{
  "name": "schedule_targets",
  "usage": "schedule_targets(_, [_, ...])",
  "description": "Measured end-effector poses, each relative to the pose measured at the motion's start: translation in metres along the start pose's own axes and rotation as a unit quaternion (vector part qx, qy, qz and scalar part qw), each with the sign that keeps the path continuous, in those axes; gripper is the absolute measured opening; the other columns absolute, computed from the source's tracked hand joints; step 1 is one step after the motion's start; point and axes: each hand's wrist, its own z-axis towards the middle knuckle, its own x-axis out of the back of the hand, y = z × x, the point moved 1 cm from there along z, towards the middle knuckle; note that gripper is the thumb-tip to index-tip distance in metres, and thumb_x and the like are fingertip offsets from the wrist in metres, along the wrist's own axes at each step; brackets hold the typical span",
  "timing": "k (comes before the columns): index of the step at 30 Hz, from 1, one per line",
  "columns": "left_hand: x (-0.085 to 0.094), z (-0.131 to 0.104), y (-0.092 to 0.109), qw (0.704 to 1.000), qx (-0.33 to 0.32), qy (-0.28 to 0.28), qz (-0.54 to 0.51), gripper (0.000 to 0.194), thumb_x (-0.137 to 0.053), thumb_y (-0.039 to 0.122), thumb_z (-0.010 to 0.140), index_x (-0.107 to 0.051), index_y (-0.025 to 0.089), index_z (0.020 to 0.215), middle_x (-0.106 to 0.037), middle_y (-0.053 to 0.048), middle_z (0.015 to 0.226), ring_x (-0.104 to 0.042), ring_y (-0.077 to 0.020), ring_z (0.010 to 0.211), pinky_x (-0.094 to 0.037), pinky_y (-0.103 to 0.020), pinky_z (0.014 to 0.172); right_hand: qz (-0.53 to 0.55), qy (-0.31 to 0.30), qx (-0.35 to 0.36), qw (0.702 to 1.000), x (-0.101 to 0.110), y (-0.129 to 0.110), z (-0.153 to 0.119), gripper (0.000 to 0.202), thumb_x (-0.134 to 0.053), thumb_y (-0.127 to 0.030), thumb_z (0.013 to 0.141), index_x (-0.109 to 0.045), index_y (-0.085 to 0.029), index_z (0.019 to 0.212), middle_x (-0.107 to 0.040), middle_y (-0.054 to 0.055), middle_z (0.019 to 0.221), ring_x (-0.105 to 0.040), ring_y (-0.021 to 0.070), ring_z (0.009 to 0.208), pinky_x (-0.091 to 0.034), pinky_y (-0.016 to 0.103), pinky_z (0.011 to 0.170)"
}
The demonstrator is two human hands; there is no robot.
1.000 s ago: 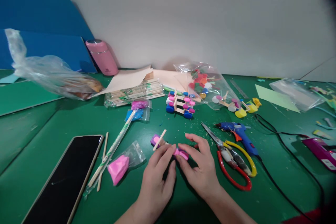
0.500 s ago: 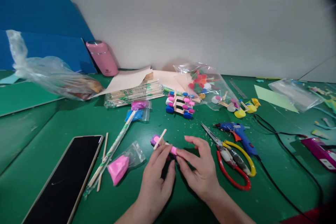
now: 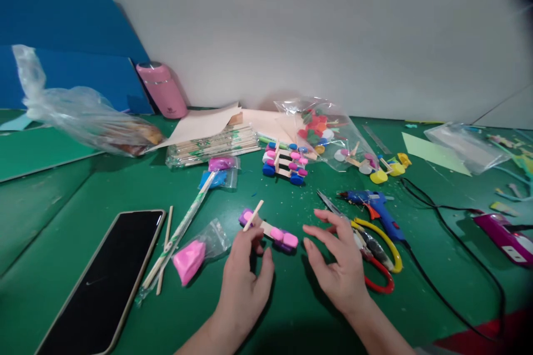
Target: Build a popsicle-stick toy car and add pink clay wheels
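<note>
A small clay-and-stick model (image 3: pixel 266 227) rests on the green table in front of me. It has a flat wooden strip, a thin stick standing at its left end, and pink and purple clay lumps at both ends. My left hand (image 3: pixel 247 277) is beside its left end, thumb apart from the bent fingers; whether a fingertip touches the stick I cannot tell. My right hand (image 3: pixel 335 255) hovers to the right of the model, fingers spread and holding nothing. Scissors (image 3: pixel 383 277) with red and yellow handles lie partly behind the right hand.
On the left are a phone (image 3: pixel 104 283), wrapped wooden sticks (image 3: pixel 183 227) and a bag of pink clay (image 3: pixel 190 262). Similar models (image 3: pixel 285 163) stand farther back. A blue glue gun (image 3: pixel 377 208) trails its cord at right. A pink flask (image 3: pixel 163 91) leans by the wall.
My right hand has let go of the model's right end and moved right, fingers opening. The pink and purple clay there is now uncovered. My left hand has shifted slightly.
</note>
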Motion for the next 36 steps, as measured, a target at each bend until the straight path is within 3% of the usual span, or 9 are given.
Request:
schedule_targets(2, [0.002,-0.001,0.003,1.000,0.007,-0.004,0.001,0.007,-0.046,0.013,0.078,-0.045,0.018,0.082,-0.047,-0.001,0.073,-0.049,-0.0136,0.063,-0.044,-0.026,0.057,-0.011,-0.009,-0.010,1.000,0.003,0.005,-0.006,0.019,-0.057,-0.016,0.076,-0.064,-0.021,0.093,-0.048,0.009,0.112,-0.047,0.0246,0.103,-0.044,0.040,0.080])
schedule_targets(6, [0.002,-0.008,0.008,0.996,-0.062,-0.057,0.028,0.013,-0.045,0.011,0.077,-0.042,0.019,0.068,-0.047,-0.001,0.069,-0.048,-0.0155,0.065,-0.042,-0.029,0.058,-0.012,-0.027,-0.023,0.999,0.001,0.008,-0.013,0.020,-0.058,-0.019,0.077,-0.063,-0.021,0.096,-0.047,0.009,0.112,-0.047,0.0236,0.103,-0.044,0.039,0.081])
schedule_targets(8, [0.001,-0.013,0.009,0.990,-0.111,-0.067,0.055,0.008,-0.046,0.010,0.076,-0.049,0.018,0.076,-0.051,-0.004,0.076,-0.049,-0.0175,0.070,-0.043,-0.032,0.061,-0.007,-0.044,-0.022,0.999,-0.002,0.005,-0.013,0.023,-0.059,-0.021,0.077,-0.062,-0.021,0.099,-0.046,0.009,0.113,-0.046,0.0234,0.104,-0.044,0.038,0.082])
schedule_targets(13, [-0.003,-0.018,0.007,0.975,-0.187,-0.057,0.107,0.027,-0.049,0.009,0.075,-0.051,0.014,0.102,-0.055,-0.010,0.091,-0.051,-0.0212,0.081,-0.045,-0.036,0.068,-0.009,-0.057,-0.021,0.998,-0.010,-0.004,-0.007,0.025,-0.059,-0.025,0.077,-0.061,-0.020,0.100,-0.045,0.009,0.115,-0.045,0.0230,0.105,-0.043,0.038,0.085])
schedule_targets(22, [-0.007,-0.019,0.003,0.968,-0.188,-0.063,0.155,0.037,-0.048,0.011,0.076,-0.047,0.010,0.113,-0.049,-0.016,0.109,-0.049,-0.0255,0.097,-0.046,-0.039,0.077,-0.027,-0.044,-0.038,0.998,-0.016,-0.011,0.001,0.015,-0.057,-0.024,0.077,-0.063,-0.019,0.090,-0.049,0.009,0.110,-0.048,0.0218,0.098,-0.043,0.038,0.084])
schedule_targets(30, [-0.008,-0.018,0.002,0.965,-0.193,-0.063,0.165,0.038,-0.048,0.013,0.076,-0.046,0.010,0.114,-0.051,-0.016,0.110,-0.052,-0.0254,0.096,-0.048,-0.038,0.076,-0.026,-0.042,-0.045,0.998,-0.018,-0.011,0.001,0.013,-0.057,-0.023,0.076,-0.064,-0.020,0.088,-0.049,0.009,0.110,-0.048,0.0220,0.099,-0.042,0.039,0.084])
schedule_targets(36, [-0.008,-0.019,0.001,0.965,-0.192,-0.062,0.169,0.037,-0.049,0.013,0.076,-0.047,0.010,0.113,-0.052,-0.016,0.110,-0.053,-0.0251,0.095,-0.048,-0.038,0.075,-0.032,-0.041,-0.025,0.998,-0.016,-0.009,-0.003,0.024,-0.058,-0.023,0.076,-0.061,-0.018,0.099,-0.049,0.010,0.111,-0.048,0.0225,0.101,-0.044,0.038,0.084])
